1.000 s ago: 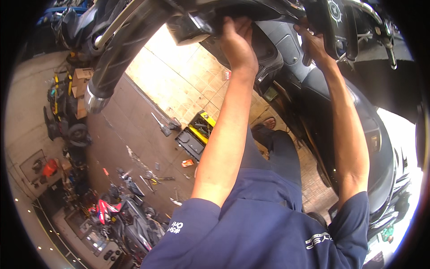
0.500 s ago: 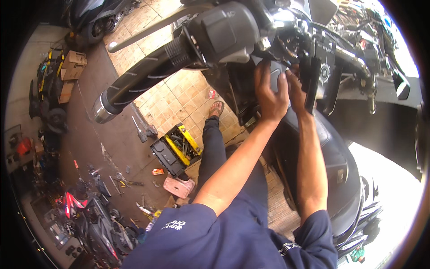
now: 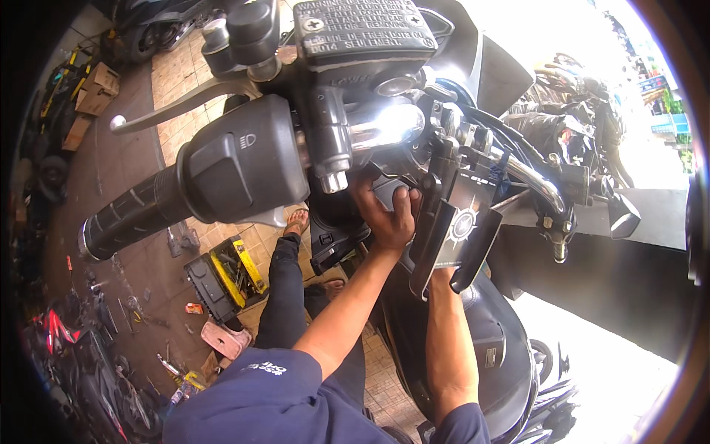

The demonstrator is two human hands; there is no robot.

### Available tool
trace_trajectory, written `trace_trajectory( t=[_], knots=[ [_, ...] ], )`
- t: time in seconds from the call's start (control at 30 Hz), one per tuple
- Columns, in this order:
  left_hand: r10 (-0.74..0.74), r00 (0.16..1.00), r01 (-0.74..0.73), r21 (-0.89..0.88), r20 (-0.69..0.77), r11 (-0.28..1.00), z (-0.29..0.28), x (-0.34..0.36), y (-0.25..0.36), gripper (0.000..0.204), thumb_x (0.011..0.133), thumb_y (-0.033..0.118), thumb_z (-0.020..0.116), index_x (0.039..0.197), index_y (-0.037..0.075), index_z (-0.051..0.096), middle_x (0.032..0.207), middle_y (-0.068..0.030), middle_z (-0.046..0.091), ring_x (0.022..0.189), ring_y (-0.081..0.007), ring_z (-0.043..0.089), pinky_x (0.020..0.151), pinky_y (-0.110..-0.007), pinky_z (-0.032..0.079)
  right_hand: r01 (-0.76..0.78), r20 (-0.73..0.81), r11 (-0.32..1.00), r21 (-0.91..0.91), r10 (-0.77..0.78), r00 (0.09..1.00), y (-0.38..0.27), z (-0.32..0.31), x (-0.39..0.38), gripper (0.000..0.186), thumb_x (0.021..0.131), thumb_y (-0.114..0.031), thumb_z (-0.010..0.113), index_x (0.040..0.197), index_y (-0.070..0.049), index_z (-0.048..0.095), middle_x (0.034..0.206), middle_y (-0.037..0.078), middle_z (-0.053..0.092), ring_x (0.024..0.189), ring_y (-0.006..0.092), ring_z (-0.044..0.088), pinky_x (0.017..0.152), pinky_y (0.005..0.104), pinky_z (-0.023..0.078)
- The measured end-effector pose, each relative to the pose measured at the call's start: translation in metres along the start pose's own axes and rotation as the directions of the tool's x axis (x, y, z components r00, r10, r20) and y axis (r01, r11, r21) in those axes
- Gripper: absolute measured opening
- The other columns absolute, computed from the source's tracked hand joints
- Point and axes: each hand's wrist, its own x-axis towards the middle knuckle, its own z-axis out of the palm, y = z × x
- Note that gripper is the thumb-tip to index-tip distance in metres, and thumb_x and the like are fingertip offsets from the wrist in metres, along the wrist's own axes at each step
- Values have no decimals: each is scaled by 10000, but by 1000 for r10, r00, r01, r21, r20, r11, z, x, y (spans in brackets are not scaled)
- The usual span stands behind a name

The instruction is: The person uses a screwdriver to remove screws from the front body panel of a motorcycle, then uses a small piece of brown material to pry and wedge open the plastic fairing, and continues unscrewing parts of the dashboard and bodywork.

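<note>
Closest up, the switch housing (image 3: pixel 240 166) and handlebar grip (image 3: pixel 133 213) fill the left. Just right, the phone holder (image 3: pixel 464 226)'s edge hides most of the right hand (image 3: pixel 442 279), so can't tell its grip. Left hand (image 3: pixel 392 226) has thumb and fingers spread at the dark panel (image 3: pixel 384 189) below the bar, squeezed between housing and holder. Farther down left, toolbox (image 3: pixel 202 279) on the floor.

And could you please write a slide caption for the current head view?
Left hand below a motorbike handlebar, right forearm reaching up behind a black holder, open toolbox below.
</note>
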Motion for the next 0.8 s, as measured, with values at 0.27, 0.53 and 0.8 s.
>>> trace_trajectory(
  t=[0.27, 0.53, 0.8],
  knots=[
    [-75, 997, 78, -130, 26, 989, -1, 16, 4, 375, 920, 244, 702, 1166, -1, 561, 1100, -155, 528, 1004, -297, 542, 883, -424, 443, -32, -4, 999, 28, 32, 999, -2, 0, 0, 284, 949, -145, 629, 1201, -16, 618, 1020, 94, 601, 887, 194, 543, 759, 362, 425],
    [-111, 980, 125, -78, 162, 989, -16, 31, 19, 407, 902, 189, 728, 1203, -31, 566, 1102, -159, 632, 998, -269, 614, 901, -424, 476, -47, -7, 998, 37, 47, 999, -1, 15, -1, 260, 961, -134, 622, 1190, -12, 619, 945, 73, 594, 793, 161, 534, 677, 332, 420],
    [-111, 983, 116, -26, 144, 993, -28, 32, 32, 335, 918, 209, 734, 1138, 7, 583, 1096, -100, 524, 1033, -228, 535, 933, -363, 424, -76, -37, 997, 30, 77, 996, -5, 26, 1, 236, 972, -122, 614, 1179, -9, 619, 870, 52, 587, 700, 128, 525, 594, 303, 415]
  ],
)
